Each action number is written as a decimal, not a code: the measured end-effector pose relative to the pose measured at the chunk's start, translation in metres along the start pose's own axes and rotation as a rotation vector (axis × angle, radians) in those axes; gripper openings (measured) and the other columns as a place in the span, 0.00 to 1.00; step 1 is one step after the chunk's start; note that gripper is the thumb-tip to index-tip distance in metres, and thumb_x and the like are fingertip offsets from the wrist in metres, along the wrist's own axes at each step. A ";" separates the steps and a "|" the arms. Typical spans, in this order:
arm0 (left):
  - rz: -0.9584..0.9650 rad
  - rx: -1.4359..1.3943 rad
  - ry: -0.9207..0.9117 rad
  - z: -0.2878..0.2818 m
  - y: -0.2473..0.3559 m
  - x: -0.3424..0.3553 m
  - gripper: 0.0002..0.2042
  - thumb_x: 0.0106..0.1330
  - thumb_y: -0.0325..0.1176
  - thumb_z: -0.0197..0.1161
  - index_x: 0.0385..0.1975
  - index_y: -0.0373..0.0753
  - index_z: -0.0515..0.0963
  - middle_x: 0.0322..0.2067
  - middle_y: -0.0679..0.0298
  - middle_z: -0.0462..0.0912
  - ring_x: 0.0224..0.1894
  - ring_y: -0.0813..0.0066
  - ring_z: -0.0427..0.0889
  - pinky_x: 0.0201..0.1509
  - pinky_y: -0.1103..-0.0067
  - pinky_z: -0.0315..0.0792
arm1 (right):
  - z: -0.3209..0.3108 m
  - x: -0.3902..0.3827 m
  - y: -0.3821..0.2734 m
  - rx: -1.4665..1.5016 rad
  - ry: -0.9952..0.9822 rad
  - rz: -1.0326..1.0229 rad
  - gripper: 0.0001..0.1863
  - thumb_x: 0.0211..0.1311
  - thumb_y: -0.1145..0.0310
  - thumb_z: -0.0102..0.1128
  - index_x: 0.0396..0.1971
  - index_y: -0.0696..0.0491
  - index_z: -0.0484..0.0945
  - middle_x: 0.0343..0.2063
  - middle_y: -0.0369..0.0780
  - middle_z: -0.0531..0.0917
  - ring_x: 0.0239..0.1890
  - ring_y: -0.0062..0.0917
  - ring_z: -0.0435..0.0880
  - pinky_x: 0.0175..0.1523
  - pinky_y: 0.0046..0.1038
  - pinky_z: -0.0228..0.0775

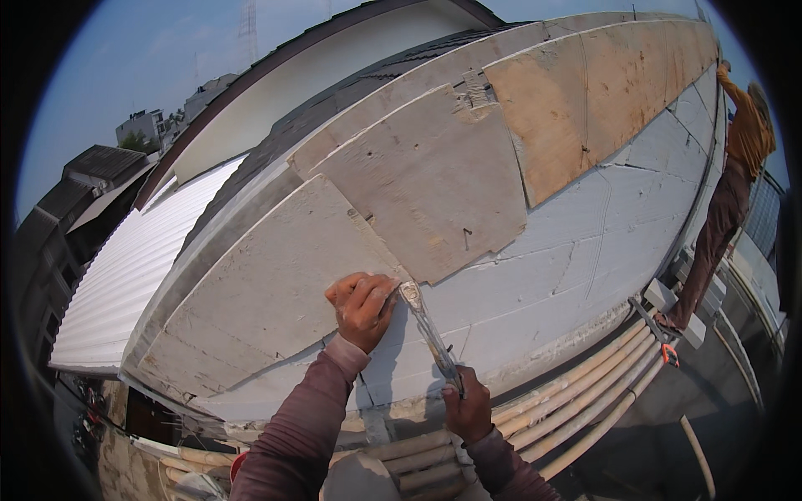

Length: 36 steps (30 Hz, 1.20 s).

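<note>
My left hand [365, 307] is closed in a pinch against the lower right corner of a grey plywood board [267, 275]. Whatever its fingertips hold is too small or hidden to make out. In my right hand [469, 407] is the lower end of a hammer [433, 338], its pale, crusted head up beside my left fingertips. A second plywood board [434, 175], with a nail [467, 238] sticking out low on it, adjoins the first. Farther along is a browner board [601, 92]. All these boards lie along the top of a white block wall [535, 284].
Bamboo poles [576, 392] run along the wall's foot, to the right and below me. A saw with an orange handle [670, 355] lies near their far end. Another person [735, 159] stands at the far right, reaching to the wall. White corrugated roofing [142, 267] is at left.
</note>
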State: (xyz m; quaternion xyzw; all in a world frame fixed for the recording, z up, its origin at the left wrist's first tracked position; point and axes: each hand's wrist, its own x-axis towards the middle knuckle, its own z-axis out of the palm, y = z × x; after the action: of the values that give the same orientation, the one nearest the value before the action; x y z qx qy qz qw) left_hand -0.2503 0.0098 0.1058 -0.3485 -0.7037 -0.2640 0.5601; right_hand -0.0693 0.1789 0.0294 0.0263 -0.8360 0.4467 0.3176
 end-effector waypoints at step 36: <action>0.040 0.306 0.220 -0.076 -0.012 0.148 0.24 0.64 0.43 0.68 0.57 0.41 0.74 0.53 0.58 0.78 0.56 0.57 0.75 0.63 0.64 0.60 | -0.014 -0.041 0.023 0.003 0.092 0.175 0.14 0.66 0.61 0.56 0.39 0.59 0.75 0.24 0.52 0.79 0.29 0.50 0.80 0.34 0.43 0.70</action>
State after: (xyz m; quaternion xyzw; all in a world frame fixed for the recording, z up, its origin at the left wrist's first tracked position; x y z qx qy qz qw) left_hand -0.2328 -0.0269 0.2674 -0.2423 -0.6630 -0.1794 0.6852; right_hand -0.0370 0.1934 -0.0041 -0.0668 -0.8189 0.4748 0.3155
